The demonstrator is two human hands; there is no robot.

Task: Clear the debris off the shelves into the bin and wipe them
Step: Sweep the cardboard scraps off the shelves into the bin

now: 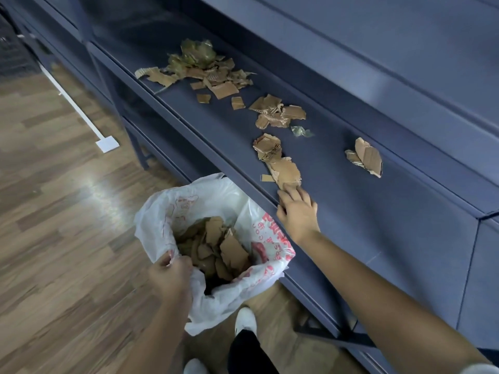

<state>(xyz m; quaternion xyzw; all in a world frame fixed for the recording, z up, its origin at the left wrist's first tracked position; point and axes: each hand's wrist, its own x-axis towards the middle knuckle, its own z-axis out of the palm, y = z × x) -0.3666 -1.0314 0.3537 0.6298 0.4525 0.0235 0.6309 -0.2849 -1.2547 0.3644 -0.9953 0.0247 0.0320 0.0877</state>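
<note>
A long dark blue shelf (pixel 364 211) runs from the near right to the far left. More blue shelves stand above and below it. Left of the unit lies a wood-plank floor (pixel 54 211), crossed at the far left by a white strip (pixel 78 109).

The right arm stretches from the near right corner out over the shelf, palm down. The right hand (pixel 297 211) rests at the shelf's front edge with its fingers nearly straight and held together. The fingertips touch the near end of the nearest cardboard piece (pixel 286 171) and nothing is gripped. The thumb lies along the front lip.

A white plastic bag (pixel 216 193) with red print hangs open just below that lip, partly filled with cardboard scraps (pixel 216 244). The left hand (pixel 170 276) is curled tightly on the bag's near rim, bunching the plastic and holding the mouth open.

The remaining debris lies along the shelf. A big heap (pixel 199 66) of torn cardboard and crumpled tape sits at the far end. A smaller cluster (pixel 278 113) lies midway, with a wad of clear film (pixel 301 131) just beside it. A lone piece (pixel 367 157) lies to the right, against the back.

A white shoe (pixel 245 319) shows on the floor below the bag.
</note>
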